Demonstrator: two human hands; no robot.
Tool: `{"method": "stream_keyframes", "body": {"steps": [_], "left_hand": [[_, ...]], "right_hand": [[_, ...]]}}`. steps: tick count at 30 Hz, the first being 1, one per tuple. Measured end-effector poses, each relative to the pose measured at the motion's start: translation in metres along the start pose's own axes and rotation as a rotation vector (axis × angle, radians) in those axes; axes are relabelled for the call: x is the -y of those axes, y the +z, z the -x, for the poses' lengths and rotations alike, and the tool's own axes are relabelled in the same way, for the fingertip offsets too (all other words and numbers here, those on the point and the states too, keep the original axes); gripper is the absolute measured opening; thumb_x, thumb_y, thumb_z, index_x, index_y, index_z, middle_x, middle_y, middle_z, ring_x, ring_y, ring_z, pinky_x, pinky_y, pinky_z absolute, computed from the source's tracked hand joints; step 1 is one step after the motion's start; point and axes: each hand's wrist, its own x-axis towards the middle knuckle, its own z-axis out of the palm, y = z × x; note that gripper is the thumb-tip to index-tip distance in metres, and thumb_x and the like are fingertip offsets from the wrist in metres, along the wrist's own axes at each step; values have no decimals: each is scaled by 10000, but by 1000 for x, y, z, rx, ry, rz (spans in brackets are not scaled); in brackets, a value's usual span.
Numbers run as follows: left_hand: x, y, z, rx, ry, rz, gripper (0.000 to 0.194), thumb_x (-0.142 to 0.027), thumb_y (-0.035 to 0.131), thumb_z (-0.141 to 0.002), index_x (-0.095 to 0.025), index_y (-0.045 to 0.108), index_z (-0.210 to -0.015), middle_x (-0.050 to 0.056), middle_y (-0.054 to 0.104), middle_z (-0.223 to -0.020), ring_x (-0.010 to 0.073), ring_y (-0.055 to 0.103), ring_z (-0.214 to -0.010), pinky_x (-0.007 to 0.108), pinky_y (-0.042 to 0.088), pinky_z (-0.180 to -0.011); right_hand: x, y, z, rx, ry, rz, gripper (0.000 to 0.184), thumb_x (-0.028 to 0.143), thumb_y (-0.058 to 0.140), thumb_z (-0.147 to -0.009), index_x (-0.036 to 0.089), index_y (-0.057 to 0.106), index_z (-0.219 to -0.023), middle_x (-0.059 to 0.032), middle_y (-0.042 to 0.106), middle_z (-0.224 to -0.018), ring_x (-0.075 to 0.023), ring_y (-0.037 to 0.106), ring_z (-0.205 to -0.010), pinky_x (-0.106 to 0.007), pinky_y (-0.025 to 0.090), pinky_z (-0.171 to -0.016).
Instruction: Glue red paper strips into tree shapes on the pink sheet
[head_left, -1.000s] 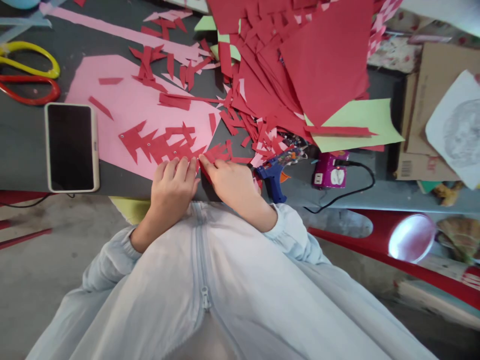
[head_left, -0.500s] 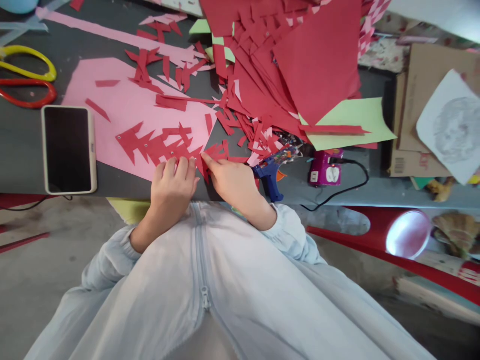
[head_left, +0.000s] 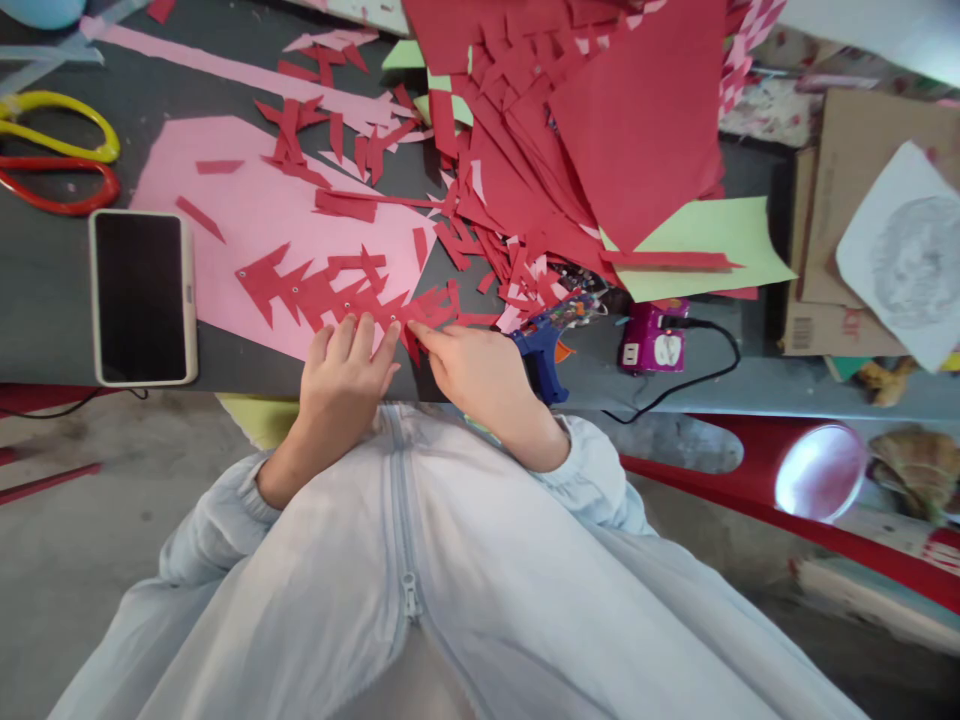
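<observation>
A row of red paper fish cutouts (head_left: 281, 287) with small round eyes lies along the table's near edge, partly over a pink paper sheet (head_left: 195, 200). My left hand (head_left: 345, 375) rests palm down with its fingers stretched out, their tips at the lower edge of the fish row. Beside it, my right hand (head_left: 487, 375) points its index finger onto the red paper at the row's right end. Its thumb and the undersides of its other fingers are hidden. Just right of this hand lies a blue glue gun (head_left: 546, 365).
Red paper sheets (head_left: 637, 120) and scraps (head_left: 525, 275) cover the middle back. A phone (head_left: 142, 298) and scissors (head_left: 60, 195) lie left. To the right are a purple socket box (head_left: 651, 340) with a black cable (head_left: 720, 367), green paper (head_left: 712, 240) and cardboard (head_left: 862, 200).
My left fingers have spread slightly, the index finger reaching nearer the right hand's fingertip. The right hand has shifted slightly right and down. The fish row keeps its place on the pink sheet.
</observation>
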Motion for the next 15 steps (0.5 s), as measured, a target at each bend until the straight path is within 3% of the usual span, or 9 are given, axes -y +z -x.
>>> {"method": "stream_keyframes", "body": {"steps": [3, 6, 13, 15], "left_hand": [[1, 2, 3, 5, 1, -5, 445, -298, 516, -991, -192, 570, -1420, 214, 606, -1411, 365, 578, -1305, 537, 468, -1046], [1, 2, 4, 16, 0, -7, 449, -308, 522, -991, -190, 567, -1422, 218, 605, -1412, 372, 576, -1309, 540, 465, -1046], [1, -1, 0, 25, 24, -36, 468, -327, 510, -995, -158, 560, -1428, 242, 613, -1387, 395, 590, -1279, 552, 479, -1019], [0, -1, 0, 28, 22, -33, 468, -326, 503, -997, -159, 556, -1431, 240, 615, -1383, 396, 583, -1283, 556, 477, -1017]], "right_hand": [[1, 2, 6, 30, -24, 8, 502, 230, 348, -1015, 303, 543, -1472, -96, 767, -1025, -243, 721, -868, -309, 451, -659], [0, 3, 10, 71, -27, 28, 522, 224, 377, -1007, 330, 502, -1503, -89, 767, -998, -243, 727, -833, -306, 453, -639], [-1, -2, 17, 150, -32, 11, 506, 212, 375, -1000, 320, 560, -1459, -89, 776, -1024, -261, 738, -888, -315, 437, -631], [-5, -1, 18, 122, -39, -24, 482, 215, 382, -993, 305, 612, -1408, -81, 781, -1031, -252, 736, -894, -314, 430, -642]]}}
